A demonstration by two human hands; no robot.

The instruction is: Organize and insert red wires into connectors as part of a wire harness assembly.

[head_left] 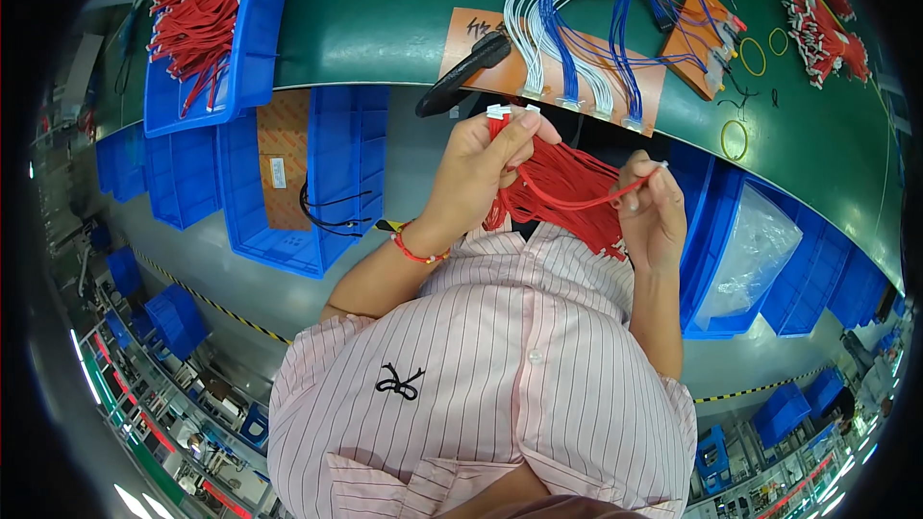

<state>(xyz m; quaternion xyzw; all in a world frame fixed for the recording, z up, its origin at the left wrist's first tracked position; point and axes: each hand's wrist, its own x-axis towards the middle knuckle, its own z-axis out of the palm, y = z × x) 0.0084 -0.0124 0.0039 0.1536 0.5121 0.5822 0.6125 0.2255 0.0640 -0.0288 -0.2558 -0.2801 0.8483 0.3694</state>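
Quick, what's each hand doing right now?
Left hand: closed, holding red wires near their white plugs.
Right hand: closed, fingertips pinching a red strand near its end.

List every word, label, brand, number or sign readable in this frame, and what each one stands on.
Dark handwritten characters on the tan board: wording not copied here.
White label on the brown cardboard: print too small to read.
Black bow motif on the striped shirt: a drawing, no text.
No other legible text stands out.
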